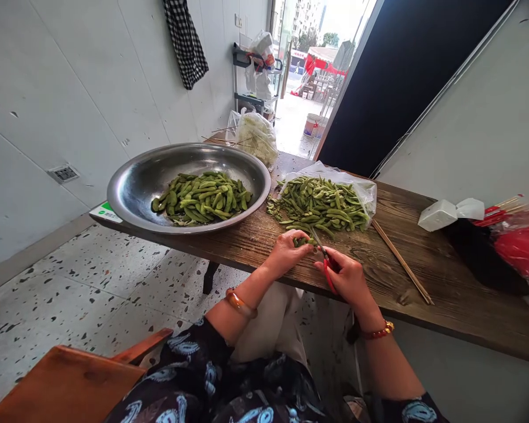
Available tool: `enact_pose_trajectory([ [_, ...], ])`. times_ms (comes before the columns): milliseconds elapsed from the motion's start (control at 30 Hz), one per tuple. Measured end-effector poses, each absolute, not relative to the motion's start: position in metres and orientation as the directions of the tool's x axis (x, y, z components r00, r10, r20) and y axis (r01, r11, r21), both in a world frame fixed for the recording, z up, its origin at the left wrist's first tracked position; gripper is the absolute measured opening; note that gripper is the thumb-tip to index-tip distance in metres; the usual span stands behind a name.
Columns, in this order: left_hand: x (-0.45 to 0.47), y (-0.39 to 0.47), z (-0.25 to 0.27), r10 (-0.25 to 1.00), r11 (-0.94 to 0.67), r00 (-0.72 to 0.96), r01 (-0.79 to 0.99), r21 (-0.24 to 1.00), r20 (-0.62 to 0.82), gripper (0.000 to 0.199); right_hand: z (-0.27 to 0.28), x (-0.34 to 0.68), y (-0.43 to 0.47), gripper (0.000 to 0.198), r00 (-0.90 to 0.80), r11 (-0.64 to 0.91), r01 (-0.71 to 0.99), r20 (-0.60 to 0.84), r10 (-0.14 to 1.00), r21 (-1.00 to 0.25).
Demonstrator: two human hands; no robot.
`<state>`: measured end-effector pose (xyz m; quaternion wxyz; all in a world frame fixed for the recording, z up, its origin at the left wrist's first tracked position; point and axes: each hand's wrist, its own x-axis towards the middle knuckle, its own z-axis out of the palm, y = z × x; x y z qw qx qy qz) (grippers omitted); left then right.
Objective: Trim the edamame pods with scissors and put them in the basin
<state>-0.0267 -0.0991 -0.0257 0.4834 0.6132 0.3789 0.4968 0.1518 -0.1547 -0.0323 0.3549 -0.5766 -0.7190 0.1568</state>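
Between the fingers of my left hand (288, 251) are green edamame pods (303, 241), held over the front edge of the table. My right hand (346, 273) grips red-handled scissors (328, 271), whose blades point up and left, close to the pods. Just beyond both hands, a pile of edamame (326, 202) spreads out of a clear plastic bag (365, 191). To the left, a wide steel basin (134, 176) holds another heap of edamame pods (207, 197).
Wooden skewers (401, 261) lie on the dark wooden table (462, 299), right of the pile. A white foam piece (438, 216) and a red plastic-wrapped bundle (522, 244) occupy the right end. Behind the basin stands a filled plastic bag (256, 138). A wooden chair (66, 388) is at lower left.
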Motion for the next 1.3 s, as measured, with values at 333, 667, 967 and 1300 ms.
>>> enact_pose_trajectory([
  [333,-0.039,-0.096,-0.024,0.972,0.156,0.236,-0.585,0.796,-0.018,0.033,-0.039,0.145,-0.16,0.051,-0.019,0.271,0.696,0.36,0.933,-0.665],
  [667,-0.041,-0.099,-0.022,0.962,0.193,0.274,-0.624,0.757,-0.02,0.035,-0.033,0.126,-0.154,0.052,-0.048,0.288,0.674,0.349,0.936,-0.68],
  [967,-0.041,-0.101,-0.02,0.954,0.214,0.297,-0.611,0.762,-0.029,0.036,-0.036,0.112,-0.15,0.052,0.037,0.285,0.654,0.405,0.913,-0.701],
  [1300,-0.039,-0.099,-0.025,0.973,0.142,0.23,-0.588,0.796,-0.004,0.031,-0.04,0.138,-0.155,0.051,0.011,0.246,0.744,0.38,0.925,-0.621],
])
